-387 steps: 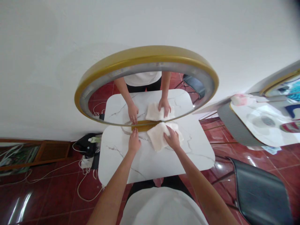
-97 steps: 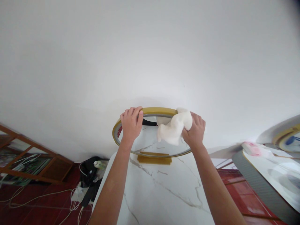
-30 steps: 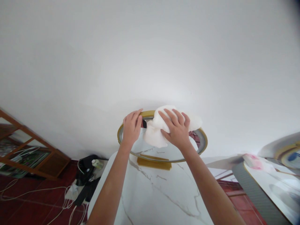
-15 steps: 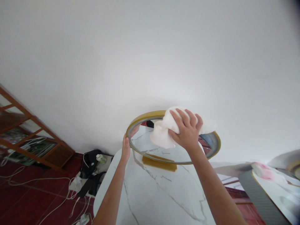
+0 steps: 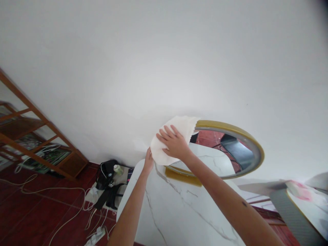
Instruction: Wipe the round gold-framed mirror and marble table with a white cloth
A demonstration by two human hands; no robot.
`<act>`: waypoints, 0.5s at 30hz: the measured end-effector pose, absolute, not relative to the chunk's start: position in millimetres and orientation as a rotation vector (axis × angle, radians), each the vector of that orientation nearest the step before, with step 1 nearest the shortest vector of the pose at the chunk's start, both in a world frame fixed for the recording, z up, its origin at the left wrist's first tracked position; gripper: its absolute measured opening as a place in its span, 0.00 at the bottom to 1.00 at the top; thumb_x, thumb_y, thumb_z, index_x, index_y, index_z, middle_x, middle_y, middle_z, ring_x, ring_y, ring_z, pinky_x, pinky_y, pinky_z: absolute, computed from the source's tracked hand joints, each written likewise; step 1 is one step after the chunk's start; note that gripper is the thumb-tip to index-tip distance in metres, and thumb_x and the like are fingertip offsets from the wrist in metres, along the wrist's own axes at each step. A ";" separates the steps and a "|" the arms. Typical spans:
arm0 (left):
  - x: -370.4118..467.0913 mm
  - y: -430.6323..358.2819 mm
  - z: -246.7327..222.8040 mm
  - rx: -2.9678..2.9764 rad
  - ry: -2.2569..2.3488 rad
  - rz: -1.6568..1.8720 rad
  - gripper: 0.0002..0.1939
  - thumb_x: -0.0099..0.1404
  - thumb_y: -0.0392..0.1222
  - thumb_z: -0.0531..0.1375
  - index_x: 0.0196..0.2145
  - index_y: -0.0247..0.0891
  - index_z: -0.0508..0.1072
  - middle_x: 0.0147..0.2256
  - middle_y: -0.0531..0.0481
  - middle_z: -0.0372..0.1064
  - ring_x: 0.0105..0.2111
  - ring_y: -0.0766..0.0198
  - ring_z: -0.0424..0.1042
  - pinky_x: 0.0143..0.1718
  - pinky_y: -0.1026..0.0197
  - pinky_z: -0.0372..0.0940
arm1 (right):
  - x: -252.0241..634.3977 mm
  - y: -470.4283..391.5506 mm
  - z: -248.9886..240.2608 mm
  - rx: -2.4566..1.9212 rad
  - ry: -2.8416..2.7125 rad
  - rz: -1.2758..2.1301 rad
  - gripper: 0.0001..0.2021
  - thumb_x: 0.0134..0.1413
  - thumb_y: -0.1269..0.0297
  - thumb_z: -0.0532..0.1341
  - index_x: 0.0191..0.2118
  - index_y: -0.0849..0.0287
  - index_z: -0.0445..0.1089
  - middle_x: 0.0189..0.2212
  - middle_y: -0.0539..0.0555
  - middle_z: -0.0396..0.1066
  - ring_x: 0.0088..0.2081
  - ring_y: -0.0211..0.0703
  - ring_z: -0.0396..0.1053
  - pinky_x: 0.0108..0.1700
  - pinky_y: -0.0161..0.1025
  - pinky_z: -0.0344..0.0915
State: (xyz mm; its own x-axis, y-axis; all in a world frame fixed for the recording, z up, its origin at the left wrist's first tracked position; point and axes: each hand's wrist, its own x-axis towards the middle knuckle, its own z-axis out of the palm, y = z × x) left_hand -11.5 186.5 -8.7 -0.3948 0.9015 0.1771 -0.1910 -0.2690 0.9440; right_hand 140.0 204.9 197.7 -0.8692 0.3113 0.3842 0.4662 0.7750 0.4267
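An oval mirror (image 5: 215, 157) in a gold frame stands on a gold base on a white marbled table (image 5: 176, 212), close to the wall. My right hand (image 5: 174, 141), fingers spread, presses a white cloth (image 5: 160, 153) flat over the mirror's left part. The cloth drapes over the frame's left and upper edge. At the mirror's lower left edge, my left hand (image 5: 148, 160) is against the frame, its fingers partly hidden by the cloth. The table, red floor and a dark seat show in the uncovered glass.
A wooden shelf (image 5: 48, 126) leans at the left. A black bag (image 5: 106, 174), a small bottle (image 5: 118, 169) and tangled cables lie beside the table on the red floor (image 5: 51, 208). At the lower right is a ribbed grey cabinet (image 5: 289, 208) with a pink and white cloth (image 5: 302, 191).
My right hand and the cloth have moved left across the mirror, from its upper middle to its left end. The view has shifted slightly, and my left hand remains at the left edge.
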 end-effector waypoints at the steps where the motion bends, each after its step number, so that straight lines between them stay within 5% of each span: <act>1: -12.0 186.6 -11.1 0.986 1.159 1.765 0.30 0.57 0.54 0.61 0.54 0.39 0.65 0.54 0.43 0.65 0.56 0.53 0.62 0.57 0.51 0.56 | 131.2 206.4 189.3 -0.545 -2.723 -0.775 0.32 0.49 0.56 0.61 0.58 0.64 0.57 0.57 0.61 0.59 0.61 0.58 0.48 0.65 0.54 0.35; 8: -21.8 187.6 -13.5 1.036 1.149 1.713 0.23 0.56 0.47 0.60 0.49 0.37 0.70 0.47 0.41 0.70 0.50 0.54 0.67 0.54 0.50 0.59 | 102.4 218.3 146.2 -0.285 -2.831 -0.911 0.23 0.52 0.63 0.58 0.53 0.69 0.62 0.52 0.63 0.64 0.59 0.54 0.53 0.65 0.49 0.40; 15: -31.9 192.9 -13.9 1.079 1.210 1.674 0.21 0.59 0.49 0.59 0.49 0.39 0.69 0.50 0.44 0.68 0.53 0.55 0.64 0.57 0.51 0.55 | 128.2 211.9 179.8 -0.511 -2.658 -0.907 0.24 0.53 0.68 0.56 0.57 0.63 0.59 0.57 0.59 0.61 0.61 0.54 0.51 0.64 0.53 0.42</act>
